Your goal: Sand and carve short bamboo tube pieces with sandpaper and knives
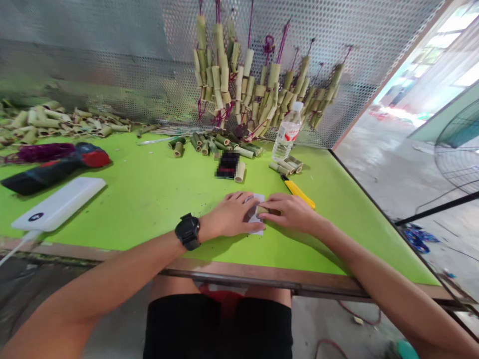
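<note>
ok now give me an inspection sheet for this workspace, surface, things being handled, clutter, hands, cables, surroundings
Surface: flat bright-green tabletop with a brown front edge
Things handled: short pale bamboo tube over a small white sheet, apparently paper
Clutter: yellow-handled cutter, clear plastic bottle with white cap, black-and-red tool, white rounded slab, heap of cut bamboo pieces at far left
Hands: right hand pinches the tube; left hand lies over the sheet, its grip hidden
Cables: white cable runs from the slab past the near edge
Surroundings: grey perforated metal panel behind, strung bamboo lengths before it; wire-guarded fan at right
</note>
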The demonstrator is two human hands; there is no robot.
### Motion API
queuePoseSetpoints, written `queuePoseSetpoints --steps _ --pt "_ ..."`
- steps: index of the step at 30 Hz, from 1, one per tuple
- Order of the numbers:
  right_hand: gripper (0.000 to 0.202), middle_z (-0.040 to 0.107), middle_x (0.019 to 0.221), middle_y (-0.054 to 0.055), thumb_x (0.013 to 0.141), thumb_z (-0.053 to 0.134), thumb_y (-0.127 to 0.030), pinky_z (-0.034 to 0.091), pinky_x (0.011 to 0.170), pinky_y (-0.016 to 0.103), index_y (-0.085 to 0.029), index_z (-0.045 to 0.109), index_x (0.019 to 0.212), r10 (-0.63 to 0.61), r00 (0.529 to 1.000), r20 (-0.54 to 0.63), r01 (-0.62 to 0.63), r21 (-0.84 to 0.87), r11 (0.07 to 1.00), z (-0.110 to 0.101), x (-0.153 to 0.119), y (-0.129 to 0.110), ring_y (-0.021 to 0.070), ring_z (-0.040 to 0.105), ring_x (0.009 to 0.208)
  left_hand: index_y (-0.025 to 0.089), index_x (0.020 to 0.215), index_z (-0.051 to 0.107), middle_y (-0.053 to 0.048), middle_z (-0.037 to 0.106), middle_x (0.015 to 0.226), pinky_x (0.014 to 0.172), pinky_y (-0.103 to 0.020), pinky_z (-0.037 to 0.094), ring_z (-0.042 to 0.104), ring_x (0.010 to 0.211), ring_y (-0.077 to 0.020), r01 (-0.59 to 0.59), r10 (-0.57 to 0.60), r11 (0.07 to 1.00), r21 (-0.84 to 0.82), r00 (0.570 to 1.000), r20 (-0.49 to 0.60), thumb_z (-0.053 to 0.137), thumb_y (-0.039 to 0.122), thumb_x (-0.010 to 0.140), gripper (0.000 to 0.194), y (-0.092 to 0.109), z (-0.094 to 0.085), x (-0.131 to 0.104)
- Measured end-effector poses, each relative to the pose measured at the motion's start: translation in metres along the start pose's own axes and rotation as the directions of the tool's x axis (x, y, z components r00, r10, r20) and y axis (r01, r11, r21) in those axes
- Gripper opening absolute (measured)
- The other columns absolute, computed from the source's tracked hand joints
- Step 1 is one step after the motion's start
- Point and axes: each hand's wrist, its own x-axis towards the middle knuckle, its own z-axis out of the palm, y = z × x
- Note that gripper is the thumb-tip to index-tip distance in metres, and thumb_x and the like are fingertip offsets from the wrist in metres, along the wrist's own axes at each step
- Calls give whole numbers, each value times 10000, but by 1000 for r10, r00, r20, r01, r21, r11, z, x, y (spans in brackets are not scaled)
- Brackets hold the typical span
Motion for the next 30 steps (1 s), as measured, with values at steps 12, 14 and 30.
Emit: queuePoseSetpoints --steps 12,14,30 --pt "438 818 1057 86 1118 552 -554 456 735 318 -281 851 1285 18 999 -27 -18 -10 1000 3 -1 -1 221 730 904 217 1425 595 -186 575 1602 1210 -624 402 533 1467 -410 123 -118 990 69 990 -73 589 715 1024 639 0 9 0" --pt "425 820 1064 77 1111 568 -559 452 731 318 -295 851 1287 23 999 -22 -23 8 1000 4 -1 -1 216 728 893 211 1427 592 -192 571 1602 1206 -630 403 534 1460 -410 117 -112 990 76 991 -67 579 714 1030 640 -1 9 1" --pt "425 824 1052 77 1104 587 -568 443 725 316 -282 861 1260 48 999 -3 -48 5 999 1 0 2 215 729 886 211 1384 613 -169 622 1519 1179 -583 439 576 1387 -387 68 -65 996 53 997 -52 614 747 1006 656 -1 1 3"
